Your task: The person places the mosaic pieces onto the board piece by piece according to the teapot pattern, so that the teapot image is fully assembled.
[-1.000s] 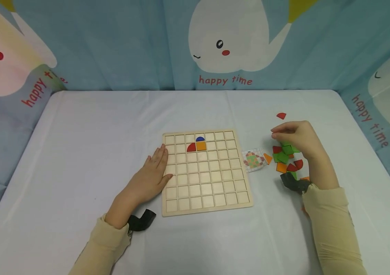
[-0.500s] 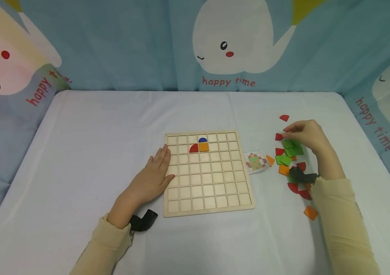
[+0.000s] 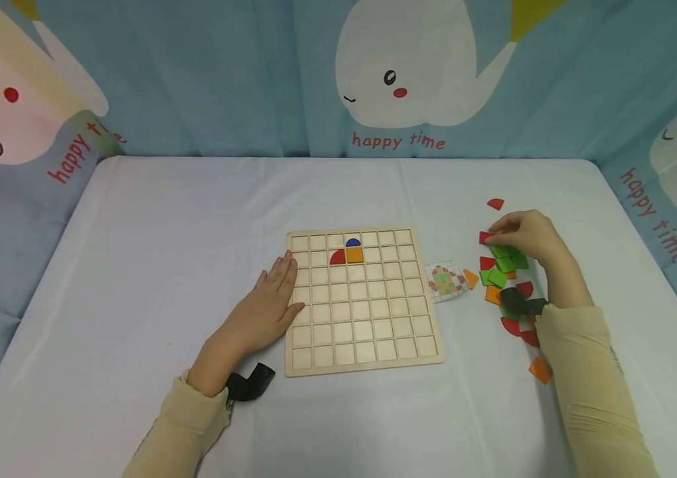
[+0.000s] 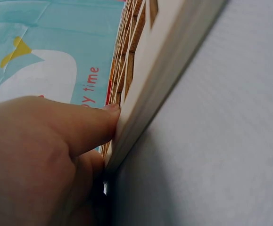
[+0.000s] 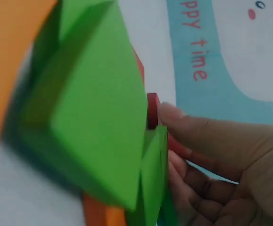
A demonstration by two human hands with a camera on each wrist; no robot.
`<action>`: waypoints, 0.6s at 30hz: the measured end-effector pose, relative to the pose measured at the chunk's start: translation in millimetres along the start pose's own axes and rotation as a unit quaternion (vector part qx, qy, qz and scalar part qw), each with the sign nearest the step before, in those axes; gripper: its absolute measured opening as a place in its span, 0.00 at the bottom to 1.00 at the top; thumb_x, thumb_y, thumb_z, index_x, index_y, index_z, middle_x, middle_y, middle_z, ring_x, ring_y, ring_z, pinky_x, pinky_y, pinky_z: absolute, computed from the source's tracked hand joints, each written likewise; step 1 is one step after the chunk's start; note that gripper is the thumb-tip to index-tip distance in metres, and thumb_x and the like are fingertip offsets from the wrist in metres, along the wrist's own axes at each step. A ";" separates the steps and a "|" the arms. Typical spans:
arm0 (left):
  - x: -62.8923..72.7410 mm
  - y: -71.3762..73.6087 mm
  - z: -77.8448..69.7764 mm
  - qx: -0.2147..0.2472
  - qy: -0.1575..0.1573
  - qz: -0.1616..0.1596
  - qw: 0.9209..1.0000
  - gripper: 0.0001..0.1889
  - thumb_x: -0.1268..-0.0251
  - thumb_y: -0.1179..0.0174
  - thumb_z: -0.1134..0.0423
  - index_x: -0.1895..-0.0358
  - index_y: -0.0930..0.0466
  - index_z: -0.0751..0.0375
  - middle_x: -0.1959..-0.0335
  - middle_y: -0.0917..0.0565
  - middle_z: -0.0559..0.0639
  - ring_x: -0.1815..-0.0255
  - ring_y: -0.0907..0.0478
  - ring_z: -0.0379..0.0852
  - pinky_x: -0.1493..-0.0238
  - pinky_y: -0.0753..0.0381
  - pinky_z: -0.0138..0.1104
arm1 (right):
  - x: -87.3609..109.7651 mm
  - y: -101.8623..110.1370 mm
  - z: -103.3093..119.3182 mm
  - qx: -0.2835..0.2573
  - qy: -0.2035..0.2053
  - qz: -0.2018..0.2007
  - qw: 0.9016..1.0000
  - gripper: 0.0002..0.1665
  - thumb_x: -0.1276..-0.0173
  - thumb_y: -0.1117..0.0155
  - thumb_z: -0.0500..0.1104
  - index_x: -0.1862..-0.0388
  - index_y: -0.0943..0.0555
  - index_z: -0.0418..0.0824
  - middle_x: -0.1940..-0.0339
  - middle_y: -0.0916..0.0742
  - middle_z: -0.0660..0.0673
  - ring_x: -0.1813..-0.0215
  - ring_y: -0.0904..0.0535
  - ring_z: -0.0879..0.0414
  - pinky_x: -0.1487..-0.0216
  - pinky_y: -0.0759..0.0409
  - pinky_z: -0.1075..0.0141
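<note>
A wooden grid board (image 3: 368,368) lies on the white table. My left hand (image 3: 261,309) rests along its left edge, fingers straight, thumb (image 4: 96,125) on the rim. On the board are a blue half-round piece (image 3: 353,243), a red quarter-round piece (image 3: 338,257) and an orange square (image 3: 354,255). My right hand (image 3: 526,236) is at the far end of a pile of coloured pieces, fingers curled. Its thumb and fingertips pinch a red piece (image 3: 484,237), also seen as a red edge (image 5: 153,110) by the thumb in the right wrist view. Green pieces (image 3: 504,263) lie just below that hand.
A printed pattern card (image 3: 446,282) lies against the board's right side, with an orange piece (image 3: 470,279) beside it. One red piece (image 3: 496,204) lies apart beyond the right hand. An orange piece (image 3: 540,370) is near the right sleeve. A curtain (image 3: 225,79) stands behind the table.
My right hand first shifted right, uncovering the red piece, then came back slightly left so that its fingertips meet that piece. My left hand stays on the board's edge.
</note>
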State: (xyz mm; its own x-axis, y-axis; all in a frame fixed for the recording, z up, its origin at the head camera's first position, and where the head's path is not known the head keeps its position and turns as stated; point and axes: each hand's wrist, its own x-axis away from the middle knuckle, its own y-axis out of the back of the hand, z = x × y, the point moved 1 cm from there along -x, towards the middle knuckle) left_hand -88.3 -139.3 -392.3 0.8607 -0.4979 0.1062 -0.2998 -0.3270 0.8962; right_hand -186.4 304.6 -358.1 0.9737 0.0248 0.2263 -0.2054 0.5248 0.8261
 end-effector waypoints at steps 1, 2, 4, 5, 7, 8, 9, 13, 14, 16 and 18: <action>0.0 0.0 -0.1 0.000 0.001 0.000 1.000 0.37 0.28 0.51 0.58 0.28 0.60 0.77 0.25 0.60 0.65 0.25 0.62 0.60 0.30 0.55 0.53 | -0.4 -0.7 1.1 0.004 -0.003 0.000 1.000 0.21 0.40 0.31 0.47 0.57 0.19 0.29 0.62 0.16 0.36 0.61 0.24 0.46 0.63 0.26 0.64; -0.1 0.0 -0.2 0.000 0.002 0.000 1.000 0.37 0.28 0.51 0.58 0.28 0.60 0.77 0.25 0.60 0.65 0.25 0.62 0.60 0.30 0.55 0.53 | -0.5 -1.3 2.1 0.005 -0.006 0.002 1.000 0.21 0.40 0.31 0.46 0.57 0.19 0.29 0.62 0.16 0.35 0.60 0.25 0.46 0.62 0.26 0.62; -0.3 0.1 -0.6 -0.002 0.002 0.001 1.000 0.37 0.28 0.52 0.57 0.28 0.60 0.77 0.25 0.60 0.65 0.25 0.62 0.60 0.30 0.55 0.53 | -0.7 -2.0 4.7 0.008 -0.011 0.002 1.000 0.20 0.40 0.31 0.45 0.58 0.19 0.29 0.62 0.16 0.35 0.59 0.25 0.45 0.61 0.26 0.60; -0.4 0.2 -0.7 -0.003 0.003 0.001 1.000 0.37 0.28 0.52 0.57 0.28 0.60 0.77 0.25 0.60 0.65 0.25 0.62 0.60 0.30 0.55 0.53 | -0.4 -2.3 6.0 0.008 -0.012 0.003 1.000 0.19 0.40 0.31 0.44 0.58 0.19 0.29 0.62 0.16 0.34 0.59 0.25 0.44 0.60 0.26 0.58; -0.4 0.5 -0.8 -0.004 0.004 0.000 1.000 0.37 0.28 0.52 0.57 0.28 0.60 0.77 0.25 0.61 0.65 0.25 0.62 0.60 0.30 0.55 0.53 | -0.3 -2.8 7.9 0.008 -0.013 0.005 1.000 0.18 0.39 0.32 0.43 0.59 0.20 0.28 0.62 0.17 0.34 0.59 0.26 0.44 0.59 0.26 0.55; -0.5 0.6 -1.1 -0.005 0.003 0.001 1.000 0.37 0.28 0.52 0.57 0.28 0.60 0.77 0.25 0.60 0.65 0.25 0.62 0.60 0.30 0.55 0.53 | 0.0 -2.6 8.4 0.006 -0.012 0.007 1.000 0.18 0.39 0.32 0.42 0.58 0.20 0.28 0.62 0.17 0.33 0.59 0.26 0.43 0.58 0.26 0.54; -0.5 0.8 -1.2 -0.006 0.004 0.001 1.000 0.37 0.28 0.52 0.57 0.28 0.59 0.77 0.25 0.60 0.65 0.25 0.62 0.60 0.30 0.55 0.53 | 0.1 -2.6 8.8 0.006 -0.012 0.007 1.000 0.18 0.39 0.32 0.42 0.58 0.20 0.28 0.62 0.17 0.33 0.59 0.26 0.43 0.58 0.26 0.54; -0.3 1.0 -1.4 -0.007 0.004 0.000 1.000 0.37 0.28 0.51 0.57 0.29 0.59 0.77 0.25 0.60 0.65 0.25 0.62 0.60 0.30 0.55 0.53 | 1.2 -2.9 9.1 0.005 -0.008 0.007 1.000 0.17 0.39 0.32 0.41 0.59 0.22 0.28 0.62 0.18 0.31 0.59 0.26 0.42 0.57 0.26 0.52; -0.3 1.0 -1.4 -0.008 0.003 -0.001 1.000 0.37 0.28 0.51 0.57 0.29 0.59 0.77 0.25 0.60 0.66 0.25 0.62 0.60 0.30 0.54 0.53 | 1.4 -3.0 9.1 0.004 -0.006 0.005 1.000 0.17 0.39 0.32 0.41 0.59 0.22 0.28 0.62 0.18 0.31 0.60 0.26 0.42 0.57 0.26 0.52; -0.2 0.9 -1.3 -0.007 0.003 -0.002 1.000 0.37 0.28 0.51 0.57 0.29 0.59 0.77 0.25 0.60 0.66 0.25 0.61 0.60 0.30 0.54 0.53 | 1.9 -3.5 9.1 0.004 -0.004 0.004 1.000 0.16 0.39 0.32 0.40 0.60 0.23 0.28 0.62 0.17 0.31 0.59 0.26 0.42 0.56 0.26 0.52; 0.0 0.4 -1.4 -0.007 0.002 -0.003 1.000 0.37 0.28 0.51 0.57 0.29 0.59 0.77 0.25 0.59 0.66 0.25 0.61 0.60 0.30 0.54 0.53 | 2.6 -3.9 8.6 0.002 -0.004 0.006 1.000 0.17 0.39 0.32 0.41 0.59 0.23 0.28 0.61 0.17 0.31 0.58 0.25 0.42 0.56 0.26 0.51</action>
State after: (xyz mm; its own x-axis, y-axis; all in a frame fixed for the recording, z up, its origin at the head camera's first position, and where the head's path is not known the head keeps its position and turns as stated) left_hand -87.8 -138.3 -391.3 0.8639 -0.4932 0.1027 -0.2892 -0.3187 0.9026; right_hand -183.9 295.2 -356.3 0.9704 0.0240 0.2403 -0.2171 0.5219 0.8249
